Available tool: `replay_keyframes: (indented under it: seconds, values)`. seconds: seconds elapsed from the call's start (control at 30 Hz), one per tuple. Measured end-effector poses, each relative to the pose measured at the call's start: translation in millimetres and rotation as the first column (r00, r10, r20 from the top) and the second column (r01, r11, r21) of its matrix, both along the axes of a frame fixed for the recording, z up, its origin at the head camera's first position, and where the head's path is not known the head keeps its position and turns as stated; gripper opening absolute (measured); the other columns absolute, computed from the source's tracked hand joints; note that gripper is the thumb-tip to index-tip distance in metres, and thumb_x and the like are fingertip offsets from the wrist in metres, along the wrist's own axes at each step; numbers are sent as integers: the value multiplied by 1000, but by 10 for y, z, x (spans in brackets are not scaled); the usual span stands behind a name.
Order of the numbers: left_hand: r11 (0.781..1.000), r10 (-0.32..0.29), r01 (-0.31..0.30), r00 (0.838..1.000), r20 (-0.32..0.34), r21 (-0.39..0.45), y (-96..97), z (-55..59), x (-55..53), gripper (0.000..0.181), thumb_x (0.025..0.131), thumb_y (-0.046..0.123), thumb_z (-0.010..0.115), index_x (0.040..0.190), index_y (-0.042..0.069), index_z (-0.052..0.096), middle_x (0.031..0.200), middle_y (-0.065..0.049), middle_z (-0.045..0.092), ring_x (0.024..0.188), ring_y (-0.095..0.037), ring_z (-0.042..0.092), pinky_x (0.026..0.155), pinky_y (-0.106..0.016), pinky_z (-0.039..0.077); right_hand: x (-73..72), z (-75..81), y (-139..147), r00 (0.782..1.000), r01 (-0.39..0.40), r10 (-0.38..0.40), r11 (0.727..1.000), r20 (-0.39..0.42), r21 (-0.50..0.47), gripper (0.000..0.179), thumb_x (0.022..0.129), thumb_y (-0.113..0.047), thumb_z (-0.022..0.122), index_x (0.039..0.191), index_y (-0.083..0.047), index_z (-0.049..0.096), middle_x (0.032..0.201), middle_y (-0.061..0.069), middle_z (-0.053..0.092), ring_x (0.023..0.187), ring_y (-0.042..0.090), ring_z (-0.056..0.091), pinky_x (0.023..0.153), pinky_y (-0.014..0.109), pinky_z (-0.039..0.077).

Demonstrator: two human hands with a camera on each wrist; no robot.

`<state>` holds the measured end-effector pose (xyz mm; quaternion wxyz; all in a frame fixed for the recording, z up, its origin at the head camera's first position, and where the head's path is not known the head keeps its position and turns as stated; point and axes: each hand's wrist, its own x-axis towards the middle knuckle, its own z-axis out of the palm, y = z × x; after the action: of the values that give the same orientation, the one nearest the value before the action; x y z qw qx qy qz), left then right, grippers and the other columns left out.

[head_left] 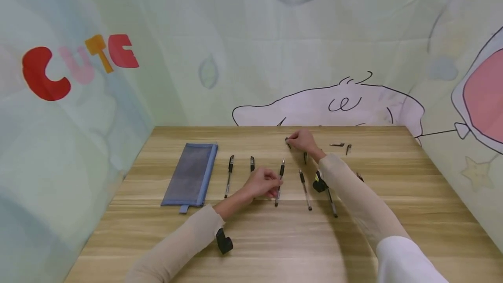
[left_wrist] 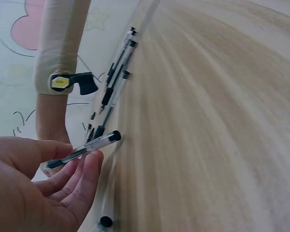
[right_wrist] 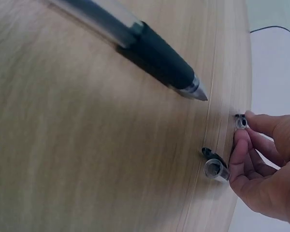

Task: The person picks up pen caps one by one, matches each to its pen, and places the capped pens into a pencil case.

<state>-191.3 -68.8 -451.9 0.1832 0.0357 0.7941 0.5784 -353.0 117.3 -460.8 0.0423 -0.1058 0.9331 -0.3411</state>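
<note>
My left hand pinches a clear-barrelled gel pen between thumb and fingers, its bare metal tip pointing to the far side. The left wrist view shows this pen raised off the wood, its black end plug towards the camera. Near the table's far edge, my right hand pinches a small clear pen cap with a black clip by its sides. Another pen cap lies close beside the right fingers. An uncapped pen lies between my two arms.
A blue mesh zip pouch lies on the left. Next to it are a capped pen and a second one, partly behind my left hand. Another pen lies under my right forearm. Two caps lie at the back right.
</note>
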Motion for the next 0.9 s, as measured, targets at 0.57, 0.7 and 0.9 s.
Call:
replay_keyframes:
  seconds: [0.57,0.7,0.9]
  values:
    - [1000,19,-20,999,49,10,-87,70,-20,16,98,13,69,104,-1,70,82,-12,75,63,-13,69,58,-26,59,57,36,50,999,-17,17,1000,30,-12,30,100,-18,64,119,3,72,122,22,72,111,35,68,92,43,57]
    - [1000,11,-11,999,41,6,-97,48,-12,15,98,12,70,104,-2,70,87,-17,77,65,-15,71,59,-27,59,123,95,103,997,-3,12,993,76,-119,32,100,-19,64,121,4,70,121,24,71,110,34,68,89,39,57]
    - [1000,9,-9,1000,24,6,-105,48,-5,17,97,12,70,105,-3,71,92,-20,77,67,-16,71,59,-27,59,216,211,129,977,24,52,937,205,-350,36,101,-17,66,128,7,65,124,27,69,107,32,70,96,40,58]
